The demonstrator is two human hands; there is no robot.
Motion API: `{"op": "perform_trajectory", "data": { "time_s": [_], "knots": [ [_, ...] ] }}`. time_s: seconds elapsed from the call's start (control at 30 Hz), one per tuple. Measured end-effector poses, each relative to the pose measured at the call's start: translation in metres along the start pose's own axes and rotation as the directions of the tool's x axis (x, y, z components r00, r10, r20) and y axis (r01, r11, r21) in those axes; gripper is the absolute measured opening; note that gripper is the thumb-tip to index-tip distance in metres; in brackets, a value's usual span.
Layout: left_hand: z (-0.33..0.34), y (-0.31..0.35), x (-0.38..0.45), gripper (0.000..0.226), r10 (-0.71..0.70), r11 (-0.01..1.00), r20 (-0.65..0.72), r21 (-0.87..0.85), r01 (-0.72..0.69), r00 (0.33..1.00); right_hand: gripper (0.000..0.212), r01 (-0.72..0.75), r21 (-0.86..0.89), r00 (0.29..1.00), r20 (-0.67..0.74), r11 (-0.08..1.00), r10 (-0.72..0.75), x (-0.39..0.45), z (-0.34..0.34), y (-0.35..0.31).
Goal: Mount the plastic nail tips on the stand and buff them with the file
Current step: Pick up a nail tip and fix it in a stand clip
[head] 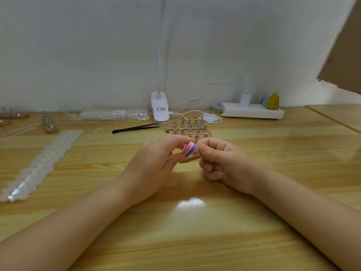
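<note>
while a pink-and-purple file [188, 149] sits pinched in the curled fingers of the left hand [154, 165], a person works at the middle of a wooden table [195, 231], buffing what appears to be a nail tip on a small stand [190, 158] just in front of them. the right hand [224, 163] has its fingers curled, thumb and forefinger pinching at the top of the stand's peg, where the tip itself is too small and too hidden to make out. the file's edge meets that same spot, so the buffing step looks to be under way rather than finished.

just beyond the hands, a block of metal pegs [189, 127] stands on strips of wood; whether those pegs carry tips cannot be told from this view. at the near left, a long strip of white nail tips [45, 163] lies untouched, and a packet of more tips [115, 114] rests by the far wall, which suggests much mounting and buffing is left. black tweezers [136, 127] lie between the packet and the peg block. more stands [49, 123] wait at the far left edge. a white clip lamp [159, 107] and a power strip [252, 111] sit along the far wall.
</note>
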State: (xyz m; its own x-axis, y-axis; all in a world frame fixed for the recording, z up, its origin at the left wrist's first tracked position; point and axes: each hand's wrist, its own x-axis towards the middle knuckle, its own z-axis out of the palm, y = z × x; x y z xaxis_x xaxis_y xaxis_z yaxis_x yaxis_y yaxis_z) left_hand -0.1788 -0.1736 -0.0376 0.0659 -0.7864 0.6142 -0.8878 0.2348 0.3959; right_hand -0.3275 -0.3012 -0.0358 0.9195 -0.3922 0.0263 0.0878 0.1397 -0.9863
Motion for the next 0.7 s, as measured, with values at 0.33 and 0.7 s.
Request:
{"op": "perform_trajectory", "data": {
  "time_s": [0.33,0.7],
  "knots": [
    [0.0,0.005,-0.002,0.025,0.021,0.965,-0.127,0.263,0.013,0.992,0.01,-0.009,0.04,0.999,-0.037,0.999,0.011,0.0,0.002,0.0],
    [-0.004,-0.003,-0.003,0.02,0.051,0.887,-0.059,0.461,-0.018,0.997,0.009,-0.011,0.069,0.998,-0.065,0.998,0.016,0.0,0.002,-0.001]
  ]
}}
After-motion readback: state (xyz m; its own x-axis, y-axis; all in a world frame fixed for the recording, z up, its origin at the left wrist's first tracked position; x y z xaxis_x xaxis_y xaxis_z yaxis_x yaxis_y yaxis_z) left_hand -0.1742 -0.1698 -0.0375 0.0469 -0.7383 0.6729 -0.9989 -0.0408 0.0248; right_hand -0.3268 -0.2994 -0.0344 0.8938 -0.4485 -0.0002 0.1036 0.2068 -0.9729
